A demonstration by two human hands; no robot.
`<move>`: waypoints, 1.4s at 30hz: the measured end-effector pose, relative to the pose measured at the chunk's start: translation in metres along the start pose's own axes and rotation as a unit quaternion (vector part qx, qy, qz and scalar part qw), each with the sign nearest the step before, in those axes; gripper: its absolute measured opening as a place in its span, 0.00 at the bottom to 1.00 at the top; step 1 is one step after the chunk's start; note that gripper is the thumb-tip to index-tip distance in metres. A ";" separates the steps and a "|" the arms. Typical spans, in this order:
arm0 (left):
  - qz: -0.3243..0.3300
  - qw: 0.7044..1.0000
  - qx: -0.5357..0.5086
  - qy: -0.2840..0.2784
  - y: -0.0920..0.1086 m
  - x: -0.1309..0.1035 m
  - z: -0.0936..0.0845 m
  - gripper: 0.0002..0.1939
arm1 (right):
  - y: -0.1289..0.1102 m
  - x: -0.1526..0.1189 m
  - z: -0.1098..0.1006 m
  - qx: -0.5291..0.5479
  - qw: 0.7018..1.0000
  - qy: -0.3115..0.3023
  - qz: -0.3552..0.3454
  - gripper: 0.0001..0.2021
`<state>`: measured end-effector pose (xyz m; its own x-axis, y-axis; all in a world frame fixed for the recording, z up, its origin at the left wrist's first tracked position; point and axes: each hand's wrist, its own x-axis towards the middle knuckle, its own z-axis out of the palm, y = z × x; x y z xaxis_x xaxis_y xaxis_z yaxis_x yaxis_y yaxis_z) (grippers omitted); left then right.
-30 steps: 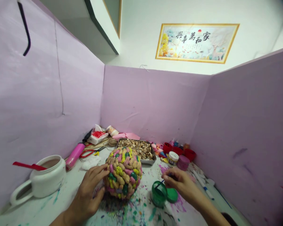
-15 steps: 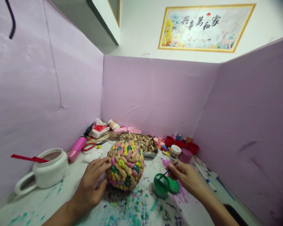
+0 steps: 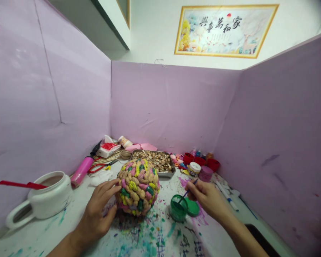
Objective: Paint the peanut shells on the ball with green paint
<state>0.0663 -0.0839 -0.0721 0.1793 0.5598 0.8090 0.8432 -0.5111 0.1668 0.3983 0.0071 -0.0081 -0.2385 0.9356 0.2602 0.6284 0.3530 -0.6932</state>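
A ball covered in peanuts (image 3: pixel 138 187), some painted pink, yellow and green, stands on the paint-spotted table. My left hand (image 3: pixel 100 207) rests its fingertips on the ball's left side, fingers apart. My right hand (image 3: pixel 207 200) pinches a thin blue brush (image 3: pixel 187 192), whose tip is inside an open jar of green paint (image 3: pixel 179 210). The jar's green lid (image 3: pixel 192 207) lies just right of it, beside my right hand.
A white mug (image 3: pixel 49 198) with a red stick stands at left, near a pink bottle (image 3: pixel 82 171) and red-handled scissors. Behind the ball is a metal tray (image 3: pixel 169 174) of shells. Red cups (image 3: pixel 213 165) and paint pots are at back right; purple panels surround the table.
The whole view has shifted, so everything appears slightly further left. My left hand is still against the ball, and the brush is still in the green jar.
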 end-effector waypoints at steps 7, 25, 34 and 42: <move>-0.004 1.000 -0.012 0.021 0.002 0.000 0.001 0.22 | -0.004 0.001 0.008 -0.006 1.000 0.020 -0.005 0.21; -0.004 0.999 -0.006 0.031 0.004 -0.001 0.002 0.21 | 0.002 0.003 0.010 -0.009 1.000 -0.007 0.013 0.19; 0.006 1.000 -0.018 0.015 0.000 -0.001 0.001 0.24 | 0.003 0.002 0.003 -0.030 0.999 0.015 0.016 0.20; -0.003 1.000 -0.027 0.010 0.004 -0.001 0.000 0.24 | -0.001 -0.001 0.004 -0.021 1.000 0.012 0.005 0.20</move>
<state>0.0690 -0.0864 -0.0723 0.1634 0.5507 0.8185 0.8157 -0.5421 0.2019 0.3949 0.0064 -0.0108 -0.2139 0.9387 0.2702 0.6612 0.3428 -0.6673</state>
